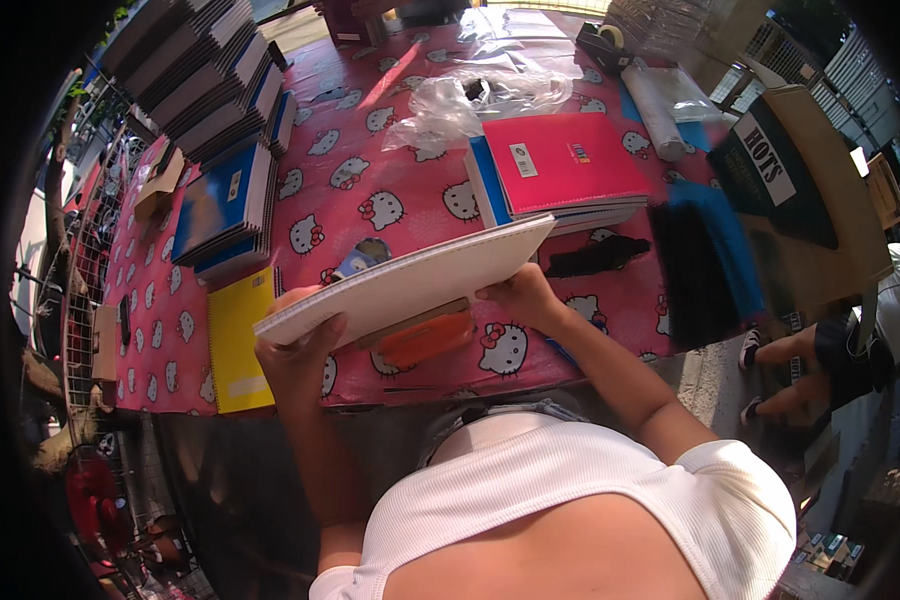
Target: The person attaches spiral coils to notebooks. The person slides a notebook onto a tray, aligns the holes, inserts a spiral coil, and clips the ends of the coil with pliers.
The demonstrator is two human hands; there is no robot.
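Between my two hands a white-paged notebook (410, 277) is held up at a tilt above the table, its right end higher than its left. My left hand (306, 340) grips its lower left corner, thumb on the near side. The right hand (526, 297) closes on the near edge toward the right end. Beneath the notebook lies a flat orange thing (428, 340), partly covered, whose kind I cannot make out. A yellow spiral notebook (238, 345) lies left of my left hand. Right of centre, a red spiral notebook (570, 160) tops a small stack.
Blue spiral notebooks (225, 200) and a tall stack of notebooks (195, 75) stand at left. Clear plastic bags (490, 103), a plastic roll (654, 112) and a tape dispenser (604, 42) are farther back. Black cloth (600, 256) and a cardboard box (850, 200) are at right. Another person (820, 350) stands beyond.
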